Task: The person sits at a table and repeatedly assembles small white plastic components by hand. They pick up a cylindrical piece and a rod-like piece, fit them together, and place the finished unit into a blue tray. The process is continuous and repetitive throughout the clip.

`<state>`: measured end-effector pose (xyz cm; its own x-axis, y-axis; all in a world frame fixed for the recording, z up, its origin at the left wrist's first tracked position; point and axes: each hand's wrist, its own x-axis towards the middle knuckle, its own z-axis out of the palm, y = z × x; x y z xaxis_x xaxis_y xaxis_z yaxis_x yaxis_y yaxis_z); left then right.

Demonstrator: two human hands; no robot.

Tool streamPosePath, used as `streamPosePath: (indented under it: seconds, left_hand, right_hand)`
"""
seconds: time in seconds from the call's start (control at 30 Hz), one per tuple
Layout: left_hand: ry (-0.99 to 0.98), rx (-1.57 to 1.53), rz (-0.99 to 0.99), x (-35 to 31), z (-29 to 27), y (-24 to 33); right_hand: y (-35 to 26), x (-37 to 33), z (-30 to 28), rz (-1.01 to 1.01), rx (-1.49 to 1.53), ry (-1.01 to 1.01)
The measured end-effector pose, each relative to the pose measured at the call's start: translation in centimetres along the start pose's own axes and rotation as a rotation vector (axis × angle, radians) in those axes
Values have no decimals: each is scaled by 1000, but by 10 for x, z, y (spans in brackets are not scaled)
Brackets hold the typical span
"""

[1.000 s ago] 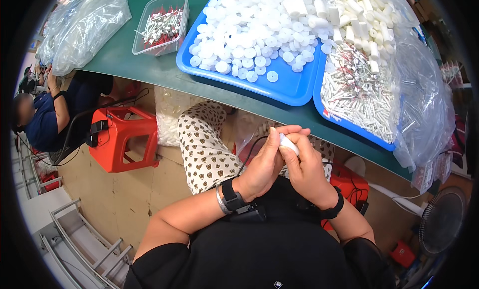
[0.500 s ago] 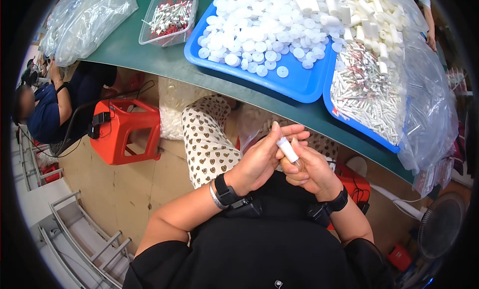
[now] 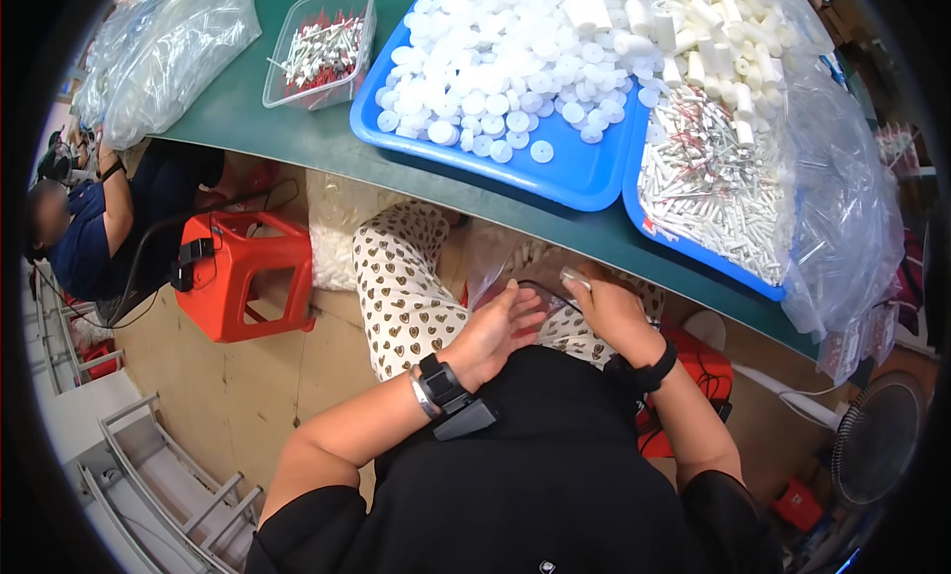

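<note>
Over my lap, my left hand point(image 3: 492, 333) is open, palm turned inward, with nothing in it. To its right, my right hand point(image 3: 614, 313) is closed on a small white cylinder point(image 3: 575, 278), only part of which shows between thumb and fingers. The two hands are apart. Just past them, under the table edge, hangs a clear plastic bag point(image 3: 492, 257) with pale pieces in it. On the table ahead, a blue tray point(image 3: 602, 191) carries many translucent white discs. Beside it a second blue tray point(image 3: 715, 264) bears thin white sticks, some with red parts, and thick white cylinders.
A clear plastic box point(image 3: 297, 96) of red and white sticks stands on the green table point(image 3: 228, 118). Plastic bags point(image 3: 188, 59) lie at its far left. A red stool point(image 3: 218, 302), a seated person point(image 3: 84, 237), metal racks point(image 3: 163, 455) and a fan point(image 3: 875, 440) surround me.
My hands have drawn apart. The right hand moved forward and right with the white cylinder, toward the bag; the left moved slightly left and lower.
</note>
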<state>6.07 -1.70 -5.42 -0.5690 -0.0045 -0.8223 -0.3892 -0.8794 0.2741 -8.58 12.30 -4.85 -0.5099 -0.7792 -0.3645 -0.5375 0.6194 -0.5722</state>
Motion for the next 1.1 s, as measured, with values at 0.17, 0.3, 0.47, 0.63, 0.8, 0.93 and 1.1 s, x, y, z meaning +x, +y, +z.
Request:
streamPosePath:
  seconds: [0.17, 0.3, 0.47, 0.63, 0.8, 0.93, 1.1]
  left_hand:
    - [-171, 248, 128, -35, 13, 33]
    - [-355, 571, 482, -79, 44, 83]
    - [-60, 1267, 1330, -72, 78, 135]
    - [137, 1498, 1632, -25, 98, 152]
    - [154, 1541, 1522, -9, 106, 158]
    - [153, 1544, 1534, -5, 109, 161]
    - [59, 1164, 1362, -10, 109, 153]
  right_hand:
    - [-14, -11, -27, -30, -148, 6]
    - [-58, -38, -96, -426, 56, 160]
    - [-55, -23, -156, -387, -419, 674]
    - [-40, 2, -160, -335, -722, 688]
    - [-29, 0, -160, -332, -708, 688]
    - [-25, -8, -166, -387, -511, 772]
    - [-39, -19, -172, -230, -3, 816]
